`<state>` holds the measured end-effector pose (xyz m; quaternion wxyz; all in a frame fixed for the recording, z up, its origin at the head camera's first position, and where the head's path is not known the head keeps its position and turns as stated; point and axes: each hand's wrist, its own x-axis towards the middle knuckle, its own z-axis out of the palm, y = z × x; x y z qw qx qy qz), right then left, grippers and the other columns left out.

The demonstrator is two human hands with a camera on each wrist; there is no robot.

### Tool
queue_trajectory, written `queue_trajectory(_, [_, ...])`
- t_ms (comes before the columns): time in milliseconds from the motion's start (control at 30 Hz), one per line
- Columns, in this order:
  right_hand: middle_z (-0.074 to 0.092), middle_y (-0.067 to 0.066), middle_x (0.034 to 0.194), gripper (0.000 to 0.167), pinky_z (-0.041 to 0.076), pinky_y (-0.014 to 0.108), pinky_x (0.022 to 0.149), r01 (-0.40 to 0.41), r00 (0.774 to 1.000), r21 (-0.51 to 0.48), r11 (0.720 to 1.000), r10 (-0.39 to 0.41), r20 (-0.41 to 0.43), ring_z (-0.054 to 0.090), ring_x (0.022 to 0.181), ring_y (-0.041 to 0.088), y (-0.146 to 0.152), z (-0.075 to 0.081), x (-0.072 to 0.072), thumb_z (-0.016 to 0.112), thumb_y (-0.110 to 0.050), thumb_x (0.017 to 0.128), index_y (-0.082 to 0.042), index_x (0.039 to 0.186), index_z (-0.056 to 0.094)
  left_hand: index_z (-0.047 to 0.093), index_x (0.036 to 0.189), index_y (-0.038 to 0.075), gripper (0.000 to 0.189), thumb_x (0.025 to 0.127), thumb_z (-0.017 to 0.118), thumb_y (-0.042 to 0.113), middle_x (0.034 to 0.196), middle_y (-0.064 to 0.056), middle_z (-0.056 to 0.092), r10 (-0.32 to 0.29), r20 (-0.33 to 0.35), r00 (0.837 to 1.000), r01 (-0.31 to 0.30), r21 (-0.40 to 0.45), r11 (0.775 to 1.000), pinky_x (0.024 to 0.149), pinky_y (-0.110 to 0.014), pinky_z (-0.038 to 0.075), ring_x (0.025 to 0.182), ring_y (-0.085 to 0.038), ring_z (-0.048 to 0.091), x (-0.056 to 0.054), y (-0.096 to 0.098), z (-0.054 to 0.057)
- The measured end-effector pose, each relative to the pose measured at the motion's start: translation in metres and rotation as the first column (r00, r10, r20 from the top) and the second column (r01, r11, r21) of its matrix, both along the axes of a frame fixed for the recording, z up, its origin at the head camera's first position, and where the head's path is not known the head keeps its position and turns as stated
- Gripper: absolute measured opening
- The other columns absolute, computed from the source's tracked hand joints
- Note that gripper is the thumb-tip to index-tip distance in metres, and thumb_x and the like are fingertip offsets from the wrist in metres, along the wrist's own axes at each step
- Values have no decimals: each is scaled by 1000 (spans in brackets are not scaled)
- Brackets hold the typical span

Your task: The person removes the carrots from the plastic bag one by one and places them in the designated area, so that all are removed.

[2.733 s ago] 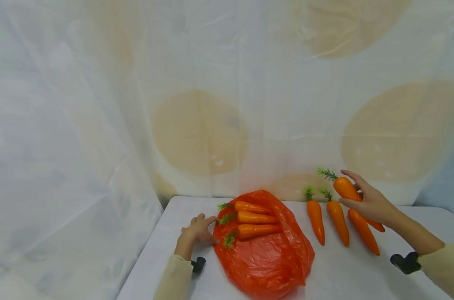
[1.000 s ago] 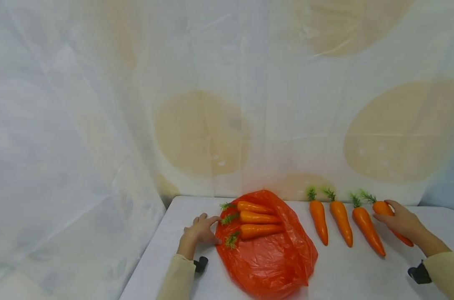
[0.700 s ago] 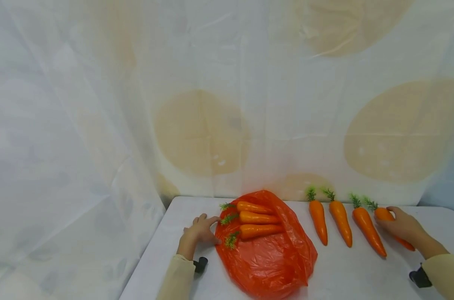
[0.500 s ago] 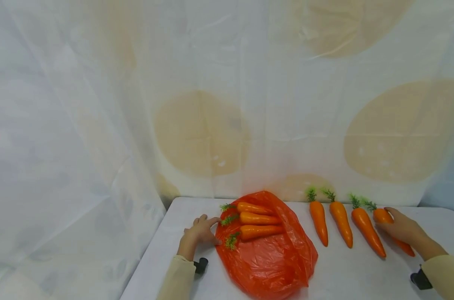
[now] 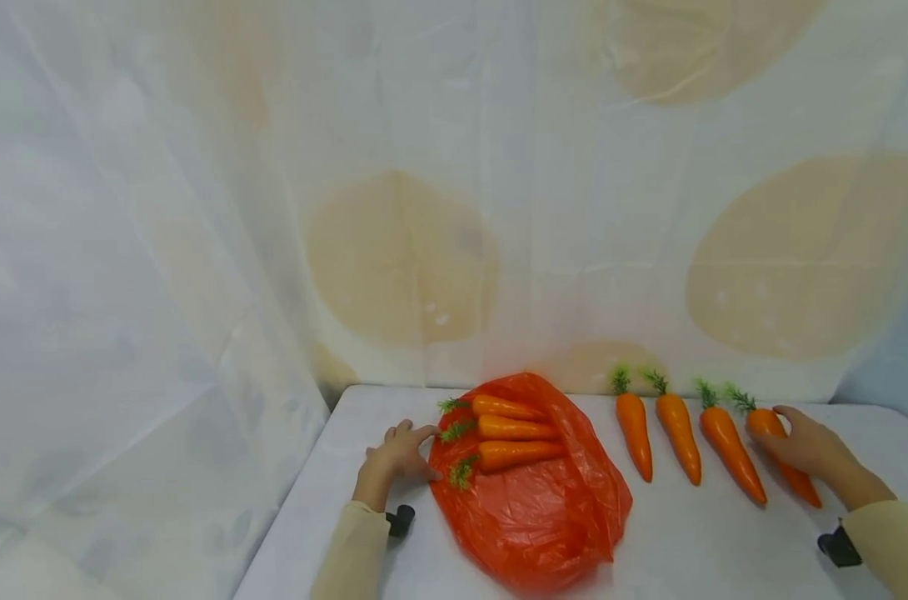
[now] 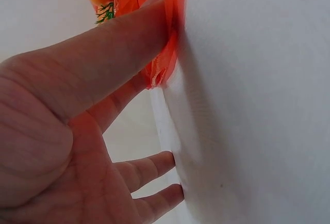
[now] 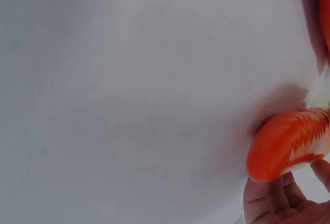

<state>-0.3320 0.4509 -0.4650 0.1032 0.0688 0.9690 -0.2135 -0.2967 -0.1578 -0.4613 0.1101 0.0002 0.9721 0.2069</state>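
In the head view, my right hand (image 5: pixel 814 447) holds the rightmost carrot (image 5: pixel 802 487) around its thick top, at the end of a row of carrots. Its thumb lies on the near side and its fingers on the far side. The right wrist view has this carrot (image 7: pixel 281 146) low at the right, with my fingers against it. My left hand (image 5: pixel 397 454) is at the left edge of a red plastic bag (image 5: pixel 525 517). In the left wrist view, its thumb (image 6: pixel 118 51) reaches into the bag's edge, and two fingers touch the white surface. Several carrots (image 5: pixel 520 456) with green tops lie on the bag.
Three more carrots, among them a slanted carrot (image 5: pixel 733 454), lie side by side between the bag and my right hand. A white table (image 5: pixel 686 550) carries everything. Behind it hangs a pale curtain (image 5: pixel 574 208) with tan round shapes.
My right hand has brought its carrot down from above the row to the table at the row's right end, shifting it slightly since. My left hand has stayed at the bag's edge.
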Motion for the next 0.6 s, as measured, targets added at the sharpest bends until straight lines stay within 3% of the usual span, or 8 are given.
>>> queue_trajectory(167, [25, 52, 130, 113, 43, 73, 88, -16, 999, -8, 1000, 16, -34, 36, 110, 65, 6, 14, 1, 47, -73, 89, 21, 142, 14, 58, 134, 33, 66, 74, 84, 37, 154, -21, 34, 3, 8, 1000, -3, 6, 1000, 99, -85, 18, 141, -47, 28, -2, 2, 1])
queue_trajectory(367, [33, 54, 127, 99, 50, 66, 80, -93, 971, 24, 995, 96, -218, 44, 106, 64, -1, 30, 5, 54, -60, 94, 20, 142, 19, 57, 135, 32, 67, 74, 84, 38, 154, -21, 33, 0, 20, 1000, 0, 7, 1000, 99, -86, 18, 141, -48, 27, -4, 1, 3])
queue_trajectory(600, [25, 50, 131, 105, 51, 67, 80, -134, 952, -55, 989, 113, -286, 40, 110, 64, -28, 50, -2, 57, -60, 92, 9, 152, 6, 56, 137, 33, 70, 74, 84, 39, 155, -21, 33, 7, 40, 999, -7, 1, 1000, 99, -85, 18, 141, -47, 27, -2, -1, 1])
